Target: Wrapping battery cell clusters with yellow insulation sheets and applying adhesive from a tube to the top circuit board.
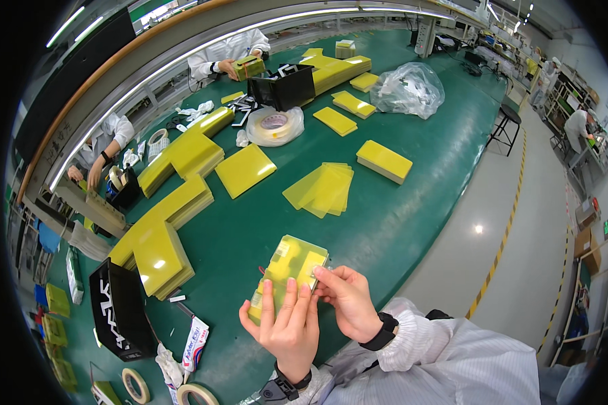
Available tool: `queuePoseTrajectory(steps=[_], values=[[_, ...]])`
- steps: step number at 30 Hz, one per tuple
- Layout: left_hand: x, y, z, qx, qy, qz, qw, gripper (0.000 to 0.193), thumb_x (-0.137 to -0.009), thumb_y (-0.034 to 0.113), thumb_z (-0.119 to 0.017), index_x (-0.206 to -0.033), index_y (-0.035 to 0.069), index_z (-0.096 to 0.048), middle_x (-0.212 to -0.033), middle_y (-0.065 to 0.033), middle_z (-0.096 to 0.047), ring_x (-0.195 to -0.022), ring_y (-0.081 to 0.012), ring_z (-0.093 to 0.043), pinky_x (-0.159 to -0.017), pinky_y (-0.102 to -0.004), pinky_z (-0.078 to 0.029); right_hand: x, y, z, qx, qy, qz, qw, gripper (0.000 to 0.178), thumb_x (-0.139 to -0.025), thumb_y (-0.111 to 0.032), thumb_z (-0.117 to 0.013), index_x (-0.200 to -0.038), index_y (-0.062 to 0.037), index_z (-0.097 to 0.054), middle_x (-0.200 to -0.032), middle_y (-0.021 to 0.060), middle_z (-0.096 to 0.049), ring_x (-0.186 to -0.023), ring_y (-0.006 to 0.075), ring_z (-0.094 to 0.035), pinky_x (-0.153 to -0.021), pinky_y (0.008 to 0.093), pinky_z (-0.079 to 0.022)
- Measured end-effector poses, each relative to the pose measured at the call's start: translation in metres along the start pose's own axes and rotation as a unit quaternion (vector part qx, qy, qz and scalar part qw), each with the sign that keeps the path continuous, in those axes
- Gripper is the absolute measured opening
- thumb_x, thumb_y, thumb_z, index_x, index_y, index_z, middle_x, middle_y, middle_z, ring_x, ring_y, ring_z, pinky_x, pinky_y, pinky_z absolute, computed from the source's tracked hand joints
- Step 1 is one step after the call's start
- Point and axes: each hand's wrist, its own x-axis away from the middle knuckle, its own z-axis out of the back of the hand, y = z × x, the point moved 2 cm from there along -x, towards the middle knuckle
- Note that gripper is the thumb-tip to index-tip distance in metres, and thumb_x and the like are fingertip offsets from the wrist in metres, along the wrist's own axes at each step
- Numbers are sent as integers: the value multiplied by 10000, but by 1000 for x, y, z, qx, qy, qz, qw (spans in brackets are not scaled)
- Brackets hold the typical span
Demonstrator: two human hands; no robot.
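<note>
A rectangular pack covered with translucent yellow sheet (287,260) stands tilted at the near edge of the green table. My left hand (287,324) holds it, fingers laid across its near face and thumb at its left side. My right hand (348,300) pinches at the pack's right edge, thumb against the side. Whatever small piece sits between those fingertips is too small to make out. A short red bit shows at the pack's left side. Beyond it, thin yellow sheets (321,189) lie fanned out on the table, with a stack of yellow sheets (385,160) to their right.
Long stacks of yellow sheets (159,260) line the left. A black bin (118,310) with white pieces, a glue tube (196,343) and a tape roll (136,385) are at the near left. Further off are a clear plastic bag (409,90), another black bin (282,88) and two co-workers' hands.
</note>
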Motion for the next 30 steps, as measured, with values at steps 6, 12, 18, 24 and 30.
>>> queuePoseTrajectory(steps=[6,12,18,24,30], values=[[-1,0,2,2,2,-1,1000,182,-736,176,-748,-907,117,-728,-1014,-56,-704,-1122,-288,-586,-986,-503,-284,-3,5,10,-26,-42,-13,999,170,-876,-205,-677,-876,-57,-593,-720,-1,-587,-605,78,-503,-593,220,-411],[-2,0,1,2,0,4,1000,164,-728,171,-751,-881,113,-729,-992,-51,-709,-1110,-290,-594,-986,-502,-286,-3,16,17,-132,-65,-88,985,150,-904,-207,-640,-875,-63,-612,-694,-15,-558,-583,85,-475,-570,228,-401],[-3,2,1,-7,-3,6,1000,178,-686,156,-776,-853,108,-733,-962,-62,-713,-1102,-300,-601,-994,-500,-288,-16,11,30,-112,-139,-166,970,160,-908,-199,-635,-797,-89,-603,-670,-20,-540,-563,89,-463,-559,235,-384],[-5,3,1,-11,-8,13,1000,215,-629,113,-786,-836,88,-731,-938,-86,-715,-1086,-321,-611,-999,-505,-293,-4,15,28,-165,-163,-239,943,206,-918,-212,-623,-753,-99,-573,-650,-20,-513,-571,81,-449,-550,237,-369],[-1,0,-3,-31,-18,18,999,191,-675,198,-791,-851,145,-740,-961,-19,-716,-1083,-305,-610,-981,-517,-294,-10,13,33,-91,-173,-196,961,217,-957,-247,-558,-835,-74,-604,-664,-29,-510,-593,81,-447,-590,225,-367]])
